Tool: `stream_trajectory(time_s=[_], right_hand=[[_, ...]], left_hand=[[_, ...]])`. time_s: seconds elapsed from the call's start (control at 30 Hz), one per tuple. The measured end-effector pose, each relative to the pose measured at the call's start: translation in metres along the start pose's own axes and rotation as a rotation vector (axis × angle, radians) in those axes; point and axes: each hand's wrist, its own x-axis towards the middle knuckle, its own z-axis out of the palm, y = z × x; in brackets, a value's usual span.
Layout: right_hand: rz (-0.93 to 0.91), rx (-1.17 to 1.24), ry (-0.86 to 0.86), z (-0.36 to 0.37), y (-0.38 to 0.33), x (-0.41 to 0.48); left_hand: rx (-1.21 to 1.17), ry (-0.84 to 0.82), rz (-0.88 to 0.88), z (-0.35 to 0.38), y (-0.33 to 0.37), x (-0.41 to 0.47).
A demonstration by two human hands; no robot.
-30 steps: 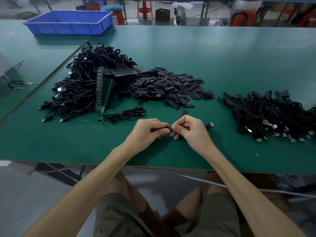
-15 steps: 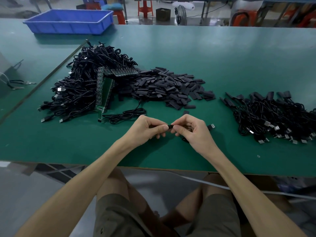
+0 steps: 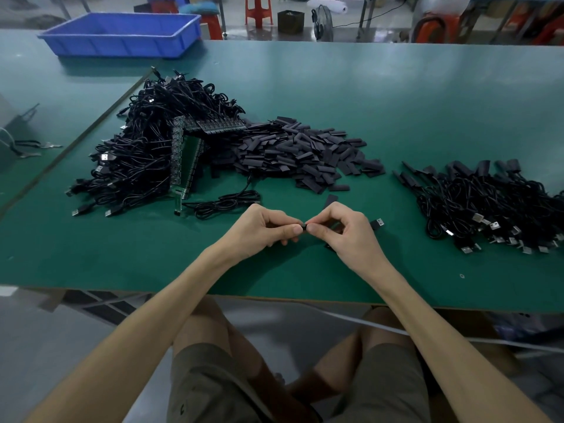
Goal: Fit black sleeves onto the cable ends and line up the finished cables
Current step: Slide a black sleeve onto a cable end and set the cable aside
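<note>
My left hand (image 3: 266, 228) and my right hand (image 3: 341, 230) meet over the near middle of the green table (image 3: 427, 102). Between their thumbs and forefingers they pinch one small black piece (image 3: 303, 226); whether it is a sleeve or a cable end I cannot tell. A USB plug (image 3: 377, 223) pokes out just right of my right hand. A heap of loose black sleeves (image 3: 305, 154) lies beyond my hands. Left of it is a big tangle of black cables (image 3: 146, 154). A row of sleeved cables (image 3: 488, 203) lies at the right.
A green circuit-board strip (image 3: 186, 166) leans in the cable tangle. One coiled cable (image 3: 225, 203) lies just beyond my left hand. A single sleeve (image 3: 331, 199) lies by my right hand. A blue bin (image 3: 122, 35) stands far left. The table's front edge runs under my forearms.
My hands have stayed together on the small black piece; the fingers shifted slightly, and the view dipped a little.
</note>
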Motion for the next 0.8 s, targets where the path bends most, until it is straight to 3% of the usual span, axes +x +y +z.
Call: stream_trajectory(time_s=[0.2, 0.37, 0.5, 0.8], right_hand=[[0.023, 0.039, 0.011, -0.001, -0.002, 0.0], [0.044, 0.112, 0.086, -0.002, 0.002, 0.001], [0.029, 0.137, 0.052, -0.003, 0.003, 0.001], [0.03, 0.13, 0.04, -0.001, 0.005, 0.002]], left_hand=[[-0.066, -0.004, -0.023, -0.001, -0.001, 0.001], [-0.31, -0.01, -0.002, -0.004, -0.005, -0.001], [-0.502, -0.023, -0.022, -0.01, -0.007, -0.002], [-0.525, -0.015, -0.019, -0.009, -0.009, -0.002]])
